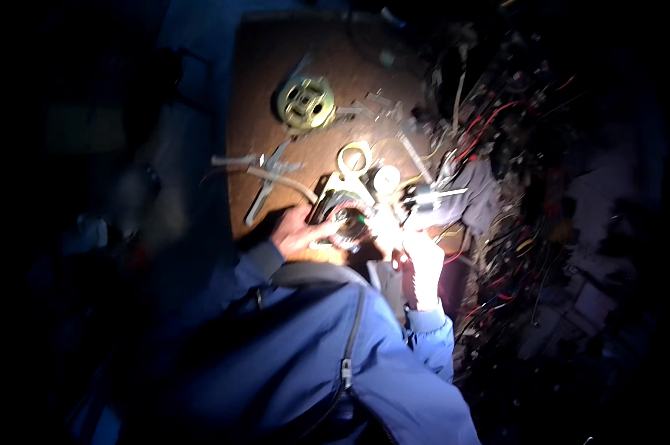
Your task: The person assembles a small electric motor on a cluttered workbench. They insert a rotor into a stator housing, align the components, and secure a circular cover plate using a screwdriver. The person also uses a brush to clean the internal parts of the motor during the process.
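Gripping the left edge of a round coil-like part (pixel 350 215) at frame centre, the left hand (pixel 296 233) is steadying it; the right hand (pixel 421 258) is glaring out, hold unclear. Work seems unfinished: yellowish housing (pixel 307 104) lying apart, upper centre.

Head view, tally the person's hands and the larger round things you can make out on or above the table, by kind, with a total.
Hands: 2 (left hand, right hand)
Dark-centred round part: 1
Yellowish cover with holes: 1
Yellowish ring: 1
White round piece: 1
Total: 6
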A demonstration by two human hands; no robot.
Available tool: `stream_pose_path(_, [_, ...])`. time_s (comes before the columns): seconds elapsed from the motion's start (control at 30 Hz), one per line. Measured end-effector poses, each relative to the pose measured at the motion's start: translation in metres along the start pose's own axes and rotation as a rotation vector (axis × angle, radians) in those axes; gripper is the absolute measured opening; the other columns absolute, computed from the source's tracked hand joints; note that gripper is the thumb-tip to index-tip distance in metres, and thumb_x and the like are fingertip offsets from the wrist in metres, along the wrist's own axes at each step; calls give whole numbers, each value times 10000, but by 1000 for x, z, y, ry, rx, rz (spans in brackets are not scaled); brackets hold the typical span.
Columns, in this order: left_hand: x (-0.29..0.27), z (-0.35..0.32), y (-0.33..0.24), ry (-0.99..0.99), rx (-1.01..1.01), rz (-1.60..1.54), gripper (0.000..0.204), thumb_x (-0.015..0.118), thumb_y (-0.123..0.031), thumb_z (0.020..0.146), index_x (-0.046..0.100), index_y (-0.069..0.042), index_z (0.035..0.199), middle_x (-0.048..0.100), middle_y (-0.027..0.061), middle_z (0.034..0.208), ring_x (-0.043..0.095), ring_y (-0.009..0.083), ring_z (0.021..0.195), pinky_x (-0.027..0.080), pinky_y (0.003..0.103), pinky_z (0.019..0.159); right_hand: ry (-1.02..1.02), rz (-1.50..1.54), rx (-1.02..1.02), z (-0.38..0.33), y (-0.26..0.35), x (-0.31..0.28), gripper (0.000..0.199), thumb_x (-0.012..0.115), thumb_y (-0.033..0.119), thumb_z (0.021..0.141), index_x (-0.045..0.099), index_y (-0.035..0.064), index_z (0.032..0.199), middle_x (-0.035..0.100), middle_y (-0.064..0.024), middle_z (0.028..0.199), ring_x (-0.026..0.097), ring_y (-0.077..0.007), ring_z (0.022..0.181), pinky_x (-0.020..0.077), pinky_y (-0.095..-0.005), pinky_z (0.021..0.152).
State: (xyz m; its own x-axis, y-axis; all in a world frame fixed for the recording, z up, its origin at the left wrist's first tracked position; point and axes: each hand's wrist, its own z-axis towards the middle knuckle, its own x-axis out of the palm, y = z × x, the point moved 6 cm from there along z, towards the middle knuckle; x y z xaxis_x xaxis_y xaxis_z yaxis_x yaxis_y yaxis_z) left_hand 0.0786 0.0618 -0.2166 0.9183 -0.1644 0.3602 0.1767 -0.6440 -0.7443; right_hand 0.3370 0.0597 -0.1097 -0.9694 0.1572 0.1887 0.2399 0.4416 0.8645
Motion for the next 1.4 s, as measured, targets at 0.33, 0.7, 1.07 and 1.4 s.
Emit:
stream_pose_path(0.33, [-14,6,36,-131,-43,76,523,914,-357,825,727,41,1108,769,53,1026,682,106,915,555,301,844,13,636,-185,88,126,-117,374,707,240,983,618,35,1282,712,-135,1071,707,-277,927,620,-383,808])
stream_pose_path(0.7, [1,-10,-9,-223,34,172,472,896,-337,864,731,15,1131,754,32,925,692,97,841,574,286,750,-39,299,-393,240,295,-136,336,672,236,1033,615,-4,1261,703,-152,1121,687,-243,918,610,-329,746])
stream_pose_path(1.07, [4,-16,6,-318,77,81,648,922,-349,848,638,32,1288,723,63,1141,654,134,1030,542,319,910,-77,439,-164,140,127,-184,376,648,283,1049,625,49,1342,718,-130,1181,672,-215,893,585,-359,730])
stream_pose_path(1.4, [4,-5,21,-246,0,99,550,847,-133,915,582,82,1346,721,114,1223,694,161,1080,566,318,965,-154,206,-208,38,57,-119,292,783,178,951,692,-42,1120,738,-144,962,663,-180,705,531,-302,601])
